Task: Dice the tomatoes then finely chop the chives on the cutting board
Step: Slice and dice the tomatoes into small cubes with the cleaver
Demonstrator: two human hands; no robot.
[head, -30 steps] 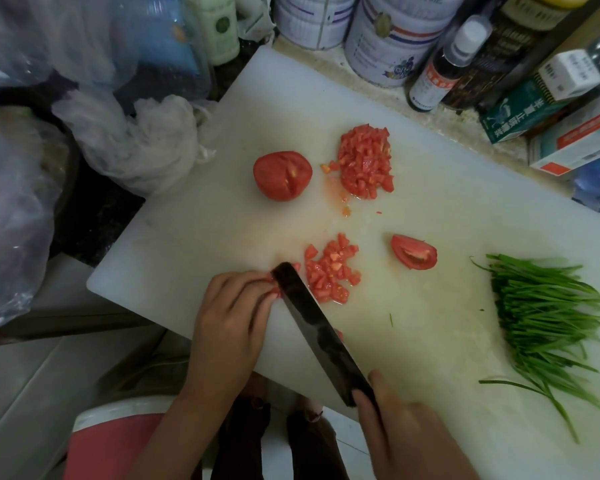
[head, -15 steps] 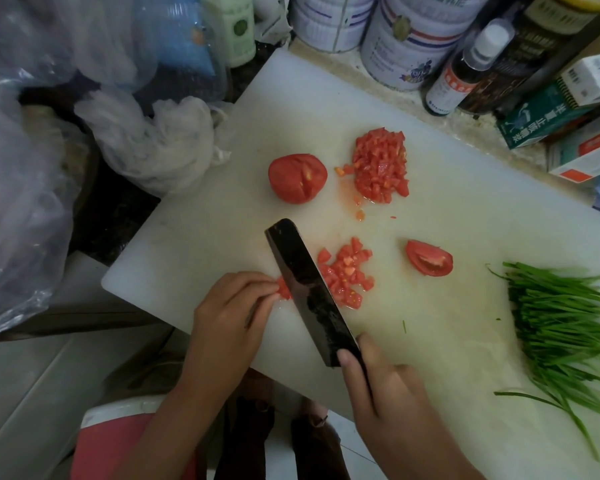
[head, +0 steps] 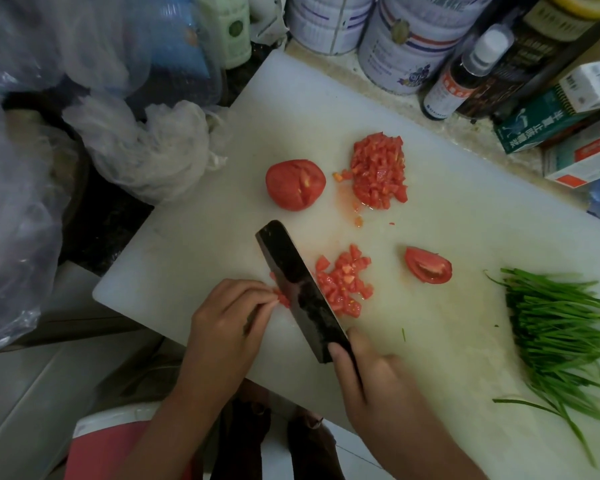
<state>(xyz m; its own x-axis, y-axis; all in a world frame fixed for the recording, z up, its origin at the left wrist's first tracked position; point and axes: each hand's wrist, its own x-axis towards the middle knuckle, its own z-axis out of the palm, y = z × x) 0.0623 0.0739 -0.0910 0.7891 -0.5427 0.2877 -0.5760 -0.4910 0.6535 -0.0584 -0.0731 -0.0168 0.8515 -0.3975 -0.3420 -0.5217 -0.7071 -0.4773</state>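
Tomatoes are partly diced, I judge: on the board (head: 430,341), chives (head: 565,327) lie uncut at right, a half (head: 294,184) and wedge (head: 428,265) wait, two diced piles (head: 378,171) sit ready. My right hand (head: 371,379) grips the knife (head: 300,289); left fingers (head: 257,299) pinch a last scrap (head: 284,300).

left hand (head: 227,315): fingers curled, pinching | right hand (head: 371,379): closed grip, forefinger extended

A home kitchen: a white cutting board (head: 465,237) on a cluttered desk (head: 440,126), crowded by tins (head: 406,43), bottles (head: 465,74) and plastic bags (head: 21,202).
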